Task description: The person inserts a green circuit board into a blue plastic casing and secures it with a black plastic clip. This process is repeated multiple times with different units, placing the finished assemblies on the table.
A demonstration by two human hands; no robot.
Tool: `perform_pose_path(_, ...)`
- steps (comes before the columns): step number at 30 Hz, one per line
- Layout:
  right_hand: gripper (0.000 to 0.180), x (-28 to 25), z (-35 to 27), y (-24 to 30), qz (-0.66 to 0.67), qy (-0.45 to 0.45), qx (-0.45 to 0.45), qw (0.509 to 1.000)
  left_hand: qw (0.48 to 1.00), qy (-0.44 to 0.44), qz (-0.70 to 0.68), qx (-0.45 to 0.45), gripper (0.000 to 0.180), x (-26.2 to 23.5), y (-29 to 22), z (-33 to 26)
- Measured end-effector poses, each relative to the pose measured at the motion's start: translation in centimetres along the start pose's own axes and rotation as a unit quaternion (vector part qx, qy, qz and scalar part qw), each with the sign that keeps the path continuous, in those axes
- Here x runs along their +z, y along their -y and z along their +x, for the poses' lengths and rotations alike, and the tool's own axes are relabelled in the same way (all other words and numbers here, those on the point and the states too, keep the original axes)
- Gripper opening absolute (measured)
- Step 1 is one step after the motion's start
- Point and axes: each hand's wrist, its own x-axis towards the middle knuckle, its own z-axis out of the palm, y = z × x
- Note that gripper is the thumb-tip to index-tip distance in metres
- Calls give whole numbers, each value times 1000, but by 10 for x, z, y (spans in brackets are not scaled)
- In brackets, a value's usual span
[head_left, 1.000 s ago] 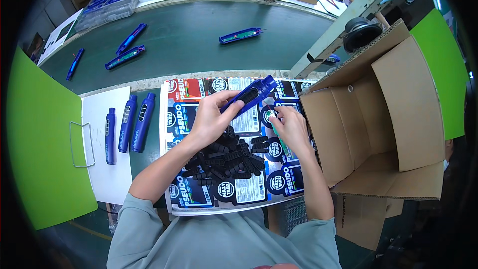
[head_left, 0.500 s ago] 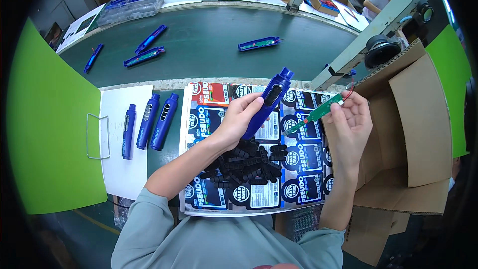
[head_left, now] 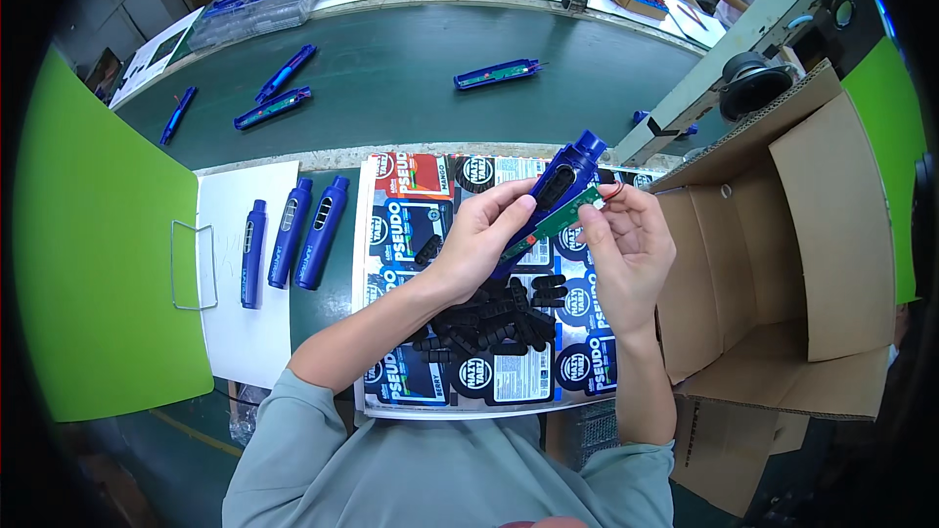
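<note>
My left hand (head_left: pixel 481 241) grips a blue pen-shaped plastic housing (head_left: pixel 585 152), tilted up to the right, with a black slotted piece in its side opening. My right hand (head_left: pixel 631 256) pinches a narrow green circuit board (head_left: pixel 559 219) near its end, where a red wire shows. The board lies along the housing's right side; whether it has entered the housing I cannot tell. Beneath my hands, a heap of small black ribbed pieces (head_left: pixel 504 325) rests on a printed sheet (head_left: pixel 587 372). One black piece (head_left: pixel 427 249) sits apart, beside my left hand.
Three blue housings (head_left: pixel 323 235) lie at left, partly on white paper (head_left: pixel 240 352). On the far green bench (head_left: pixel 391 64) are several blue housings, some with boards showing (head_left: pixel 497 74). An open cardboard box (head_left: pixel 841 225) stands right, near a metal post (head_left: pixel 724 68). A green panel (head_left: pixel 108 264) borders the left.
My right hand has moved left, bringing the circuit board from apart to alongside the blue housing. My left hand keeps its grip, and the housing has shifted slightly right.
</note>
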Motion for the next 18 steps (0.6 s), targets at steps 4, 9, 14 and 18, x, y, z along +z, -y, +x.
perform_pose_path(4, 23, 0, 0, -1, -11, 13, 7, 1000, 1000, 1, 4, 12, 39, 1, 1, 0)
perform_pose_path(9, 22, -4, 4, 2, -8, 27, 23, 999, 1000, 1, 18, 15, 40, 1, 1, 0)
perform_pose_path(14, 20, -3, 9, 7, -3, 39, 52, 998, 1000, 3, 21, 21, 40, 3, 2, -1)
perform_pose_path(18, 19, -3, 10, 2, -30, 32, 47, 998, 999, -4, 14, 30, 39, 5, 7, -2)
